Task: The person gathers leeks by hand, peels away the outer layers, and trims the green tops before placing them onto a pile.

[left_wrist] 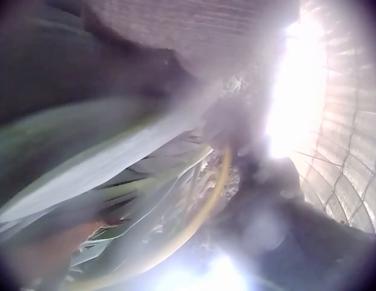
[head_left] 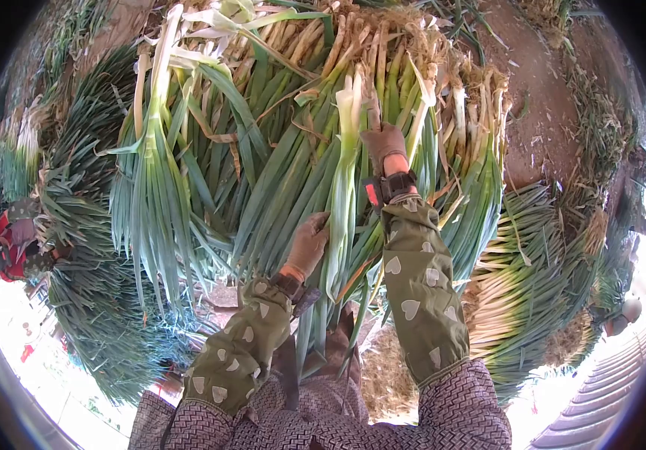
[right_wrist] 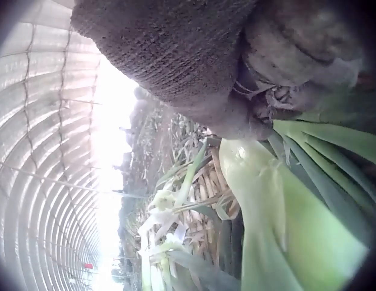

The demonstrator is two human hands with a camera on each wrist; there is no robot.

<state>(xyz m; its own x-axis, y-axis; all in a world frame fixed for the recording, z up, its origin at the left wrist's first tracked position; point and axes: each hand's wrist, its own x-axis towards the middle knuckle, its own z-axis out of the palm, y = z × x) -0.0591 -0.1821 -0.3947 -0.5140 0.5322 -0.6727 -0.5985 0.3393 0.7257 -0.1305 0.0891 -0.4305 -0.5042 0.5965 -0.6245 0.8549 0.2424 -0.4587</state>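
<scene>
In the head view, my gloved right hand (head_left: 384,146) grips a thin brownish stalk (head_left: 374,109) that sticks up beyond the fingers. Just left of it, a peeled leek (head_left: 347,124) lies with its white end away from me and its green leaves towards me. My gloved left hand (head_left: 306,247) is beside those leaves, fingers loosely bent at their left edge. In the right wrist view the curled glove (right_wrist: 176,54) is above a pale green leek stem (right_wrist: 254,182). The left wrist view is blurred, with the glove (left_wrist: 194,30) above a long leaf (left_wrist: 109,160).
A broad heap of leeks (head_left: 278,172) spreads under both hands, with a peeled bunch (head_left: 159,142) on its left. More leeks are piled at the left (head_left: 98,307) and right (head_left: 522,277). Bare soil (head_left: 540,112) shows at upper right. Another person (head_left: 12,244) is at far left.
</scene>
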